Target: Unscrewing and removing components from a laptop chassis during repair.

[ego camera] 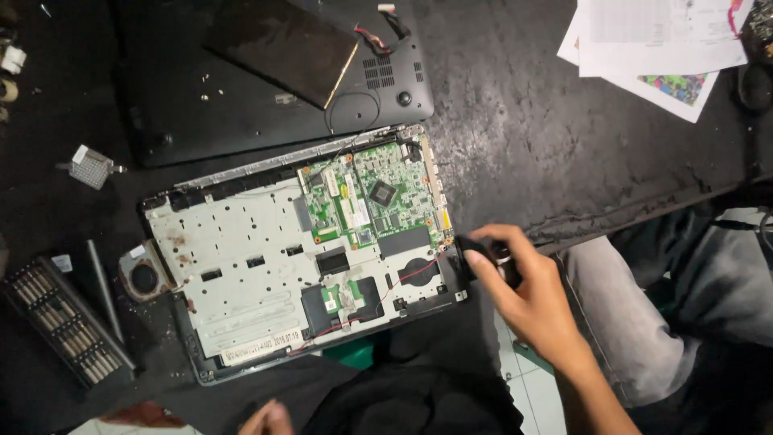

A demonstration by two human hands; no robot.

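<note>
An opened laptop chassis [241, 274] lies on the dark table, its green circuit board [370, 197] exposed at the right half. My right hand [527, 294] is at the chassis's near right corner, fingers closed around a small black part [481, 251] that touches the laptop's edge. A thin red wire [403, 278] runs across the chassis toward that corner. Only the knuckles of my left hand [270, 419] show at the bottom edge, below the laptop; whether it holds anything is hidden.
The black bottom cover [201, 105] lies behind the laptop with a flat dark panel [282, 48] on it. A cooling fan [145, 276], a thin metal tool [105, 290] and a bit set [64, 330] sit left. Papers [660, 40] lie far right. A grey-trousered leg [644, 314] is right.
</note>
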